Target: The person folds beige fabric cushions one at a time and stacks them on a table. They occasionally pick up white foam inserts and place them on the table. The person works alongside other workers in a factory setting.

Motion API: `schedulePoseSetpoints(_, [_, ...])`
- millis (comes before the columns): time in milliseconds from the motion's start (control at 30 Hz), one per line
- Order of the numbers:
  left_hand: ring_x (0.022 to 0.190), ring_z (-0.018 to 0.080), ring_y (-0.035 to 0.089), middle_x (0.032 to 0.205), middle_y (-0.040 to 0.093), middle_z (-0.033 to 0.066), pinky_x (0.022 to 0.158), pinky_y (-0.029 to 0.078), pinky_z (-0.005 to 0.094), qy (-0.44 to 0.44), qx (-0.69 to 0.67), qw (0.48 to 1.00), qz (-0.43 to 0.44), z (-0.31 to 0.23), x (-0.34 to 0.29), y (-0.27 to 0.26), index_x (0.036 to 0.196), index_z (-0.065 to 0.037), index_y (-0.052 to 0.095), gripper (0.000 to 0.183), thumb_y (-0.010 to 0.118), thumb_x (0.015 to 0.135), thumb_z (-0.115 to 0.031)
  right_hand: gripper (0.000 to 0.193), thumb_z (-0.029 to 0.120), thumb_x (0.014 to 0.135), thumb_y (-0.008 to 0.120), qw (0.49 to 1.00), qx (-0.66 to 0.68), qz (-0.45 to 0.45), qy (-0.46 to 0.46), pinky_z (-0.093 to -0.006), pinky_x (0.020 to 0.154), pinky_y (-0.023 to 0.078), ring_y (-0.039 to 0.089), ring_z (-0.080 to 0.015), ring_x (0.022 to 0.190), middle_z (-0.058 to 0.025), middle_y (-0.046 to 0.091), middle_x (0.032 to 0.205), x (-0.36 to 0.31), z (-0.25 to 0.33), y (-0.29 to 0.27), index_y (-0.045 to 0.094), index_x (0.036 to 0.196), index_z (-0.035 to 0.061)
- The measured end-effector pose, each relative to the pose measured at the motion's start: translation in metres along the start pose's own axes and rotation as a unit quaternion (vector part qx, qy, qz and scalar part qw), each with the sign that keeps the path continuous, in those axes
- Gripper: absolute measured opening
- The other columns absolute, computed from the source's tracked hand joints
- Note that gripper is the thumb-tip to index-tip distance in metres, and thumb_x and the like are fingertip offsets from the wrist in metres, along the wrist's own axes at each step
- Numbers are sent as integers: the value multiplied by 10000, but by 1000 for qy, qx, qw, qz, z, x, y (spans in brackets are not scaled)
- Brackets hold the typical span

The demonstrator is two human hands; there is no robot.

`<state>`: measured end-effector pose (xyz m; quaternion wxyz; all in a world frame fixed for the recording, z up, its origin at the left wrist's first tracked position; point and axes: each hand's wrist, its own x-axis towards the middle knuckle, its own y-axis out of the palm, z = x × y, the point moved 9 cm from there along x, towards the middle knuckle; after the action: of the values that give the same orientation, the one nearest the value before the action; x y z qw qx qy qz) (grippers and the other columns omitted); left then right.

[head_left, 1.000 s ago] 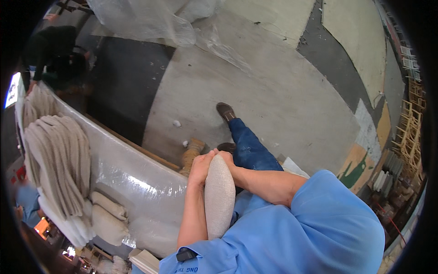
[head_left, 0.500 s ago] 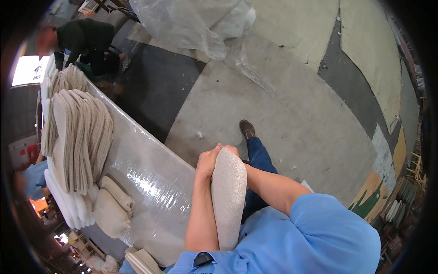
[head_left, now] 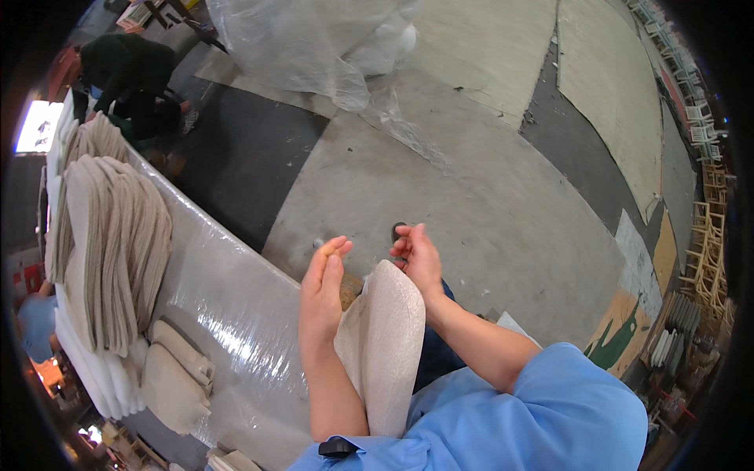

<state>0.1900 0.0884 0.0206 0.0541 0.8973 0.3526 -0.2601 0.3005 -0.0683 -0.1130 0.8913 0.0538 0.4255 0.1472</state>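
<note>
Fabric piece (head_left: 389, 337) is sitting between left hand (head_left: 319, 306) and right hand (head_left: 421, 267), before the torso (head_left: 510, 424); tabletop (head_left: 251, 314) is running along the left, fabric stack (head_left: 118, 243) lying on its outer side, two cushions (head_left: 169, 388) lying nearer; plastic sheeting (head_left: 314, 47) is lying ahead on the floor (head_left: 440, 188); chair frames (head_left: 710, 224) are standing far right

Grey floor (head_left: 503, 188), pale wooden frames (head_left: 707, 243) beyond
</note>
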Motion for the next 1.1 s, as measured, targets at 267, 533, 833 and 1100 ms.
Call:
schedulePoseSetpoints(267, [1547,337,368,1720,306,234,1243,276,405,83,32,974,206,-30,0,81,1745,-68,27,831,191,1152,-625,906,769,1065,329,951,-24,156,-268,-408,1169,315,464,-204,1362,-105,524,1442,-88,95,51,332,1639,68])
schedulePoseSetpoints(533, [1552,338,251,1716,220,202,1271,192,442,78,-7,969,232,-42,12,102,1746,-83,9,869,173,1130,-673,1042,829,1025,301,920,-23,159,-357,-458,1264,206,326,-280,1528,-164,368,1641,-104,80,54,175,1714,58])
schedulePoseSetpoints(833, [1675,294,93,1808,140,154,1342,81,439,-62,-167,961,210,33,-48,49,1740,-73,131,908,167,1107,-722,888,738,1076,383,958,-53,211,-189,-422,1202,326,444,-231,1456,-110,510,1522,-51,49,32,282,1698,112])
schedulePoseSetpoints(1100, [1553,259,387,1697,404,111,1286,290,414,-69,-170,983,-31,11,-76,-26,1703,-92,316,823,290,1127,-678,745,644,1134,335,955,14,245,-170,-369,930,517,635,-188,977,-120,688,1205,-51,36,164,600,1482,41])
